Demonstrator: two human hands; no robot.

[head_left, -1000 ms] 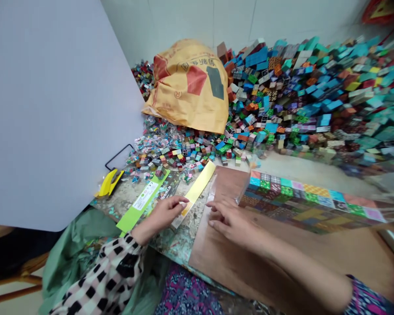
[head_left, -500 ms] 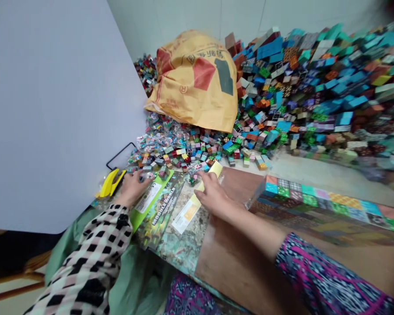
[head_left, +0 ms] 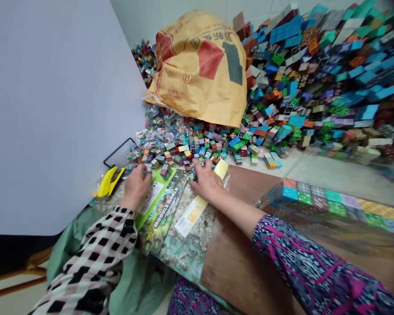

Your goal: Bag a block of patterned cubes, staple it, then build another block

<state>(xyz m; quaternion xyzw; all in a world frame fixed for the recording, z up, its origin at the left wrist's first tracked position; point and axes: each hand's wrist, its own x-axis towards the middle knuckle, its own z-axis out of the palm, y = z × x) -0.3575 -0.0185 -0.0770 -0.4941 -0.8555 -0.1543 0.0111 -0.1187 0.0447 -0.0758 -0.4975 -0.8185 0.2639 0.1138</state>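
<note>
Green card (head_left: 158, 178) lies lengthwise toward far right; left hand (head_left: 137, 187) curled, contents unclear; right hand (head_left: 208, 183) half-open near blocks (head_left: 186, 152), hold unclear

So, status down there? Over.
Left hand curled beside the green strip, grip unclear. Right hand spread at edge of block pile. MODULE WORLD card between them. Possibly in the way: yellow bag behind.

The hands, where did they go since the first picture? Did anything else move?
The left hand moved left, over by the green strip. The right hand left the brown board and reached forward-left to the little blocks. I can't tell if either grabbed anything. The long block row slid right. The yellow bag and yellow tool stayed put.
</note>
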